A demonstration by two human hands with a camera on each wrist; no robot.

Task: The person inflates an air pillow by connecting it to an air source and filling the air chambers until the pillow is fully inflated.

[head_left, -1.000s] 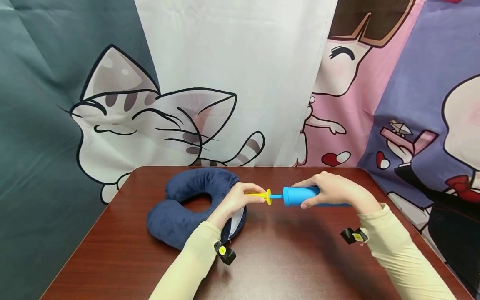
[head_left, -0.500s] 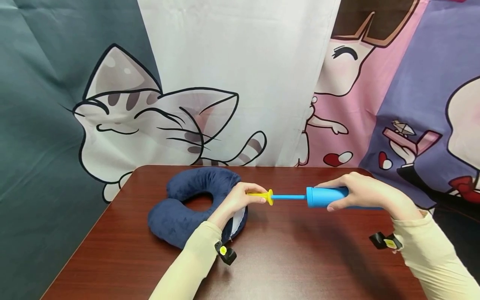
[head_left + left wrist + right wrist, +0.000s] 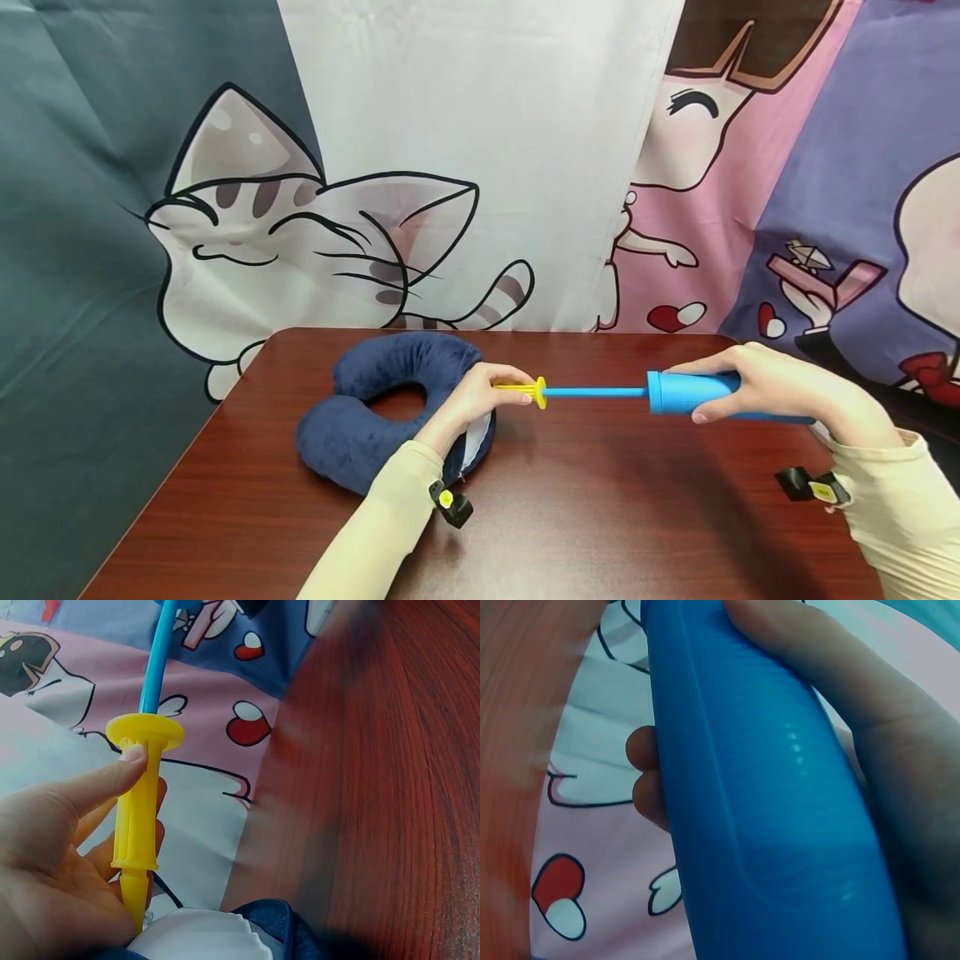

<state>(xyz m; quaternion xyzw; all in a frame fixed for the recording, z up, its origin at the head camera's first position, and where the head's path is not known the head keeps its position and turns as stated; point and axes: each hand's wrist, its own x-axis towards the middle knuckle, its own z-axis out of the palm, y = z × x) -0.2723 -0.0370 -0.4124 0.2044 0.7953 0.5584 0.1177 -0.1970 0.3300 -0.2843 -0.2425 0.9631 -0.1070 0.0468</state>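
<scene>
A blue hand air pump is held level above the table, its thin blue rod drawn out long toward the left. My left hand grips the yellow nozzle end, thumb just under its round flange. The tapered yellow tip points down beside the white inner part of a navy U-shaped neck pillow. Fingers and thumb of my right hand wrap round the pump's ribbed barrel. My left wrist overlaps the pillow's right side in the head view.
The reddish-brown wooden table has its far edge close to a cartoon-printed cloth backdrop. The pillow lies on the table's left half. Small black cameras are strapped to both wrists.
My right hand has moved right with the pump barrel, lengthening the exposed blue rod. The left hand stays with the yellow end beside the pillow.
</scene>
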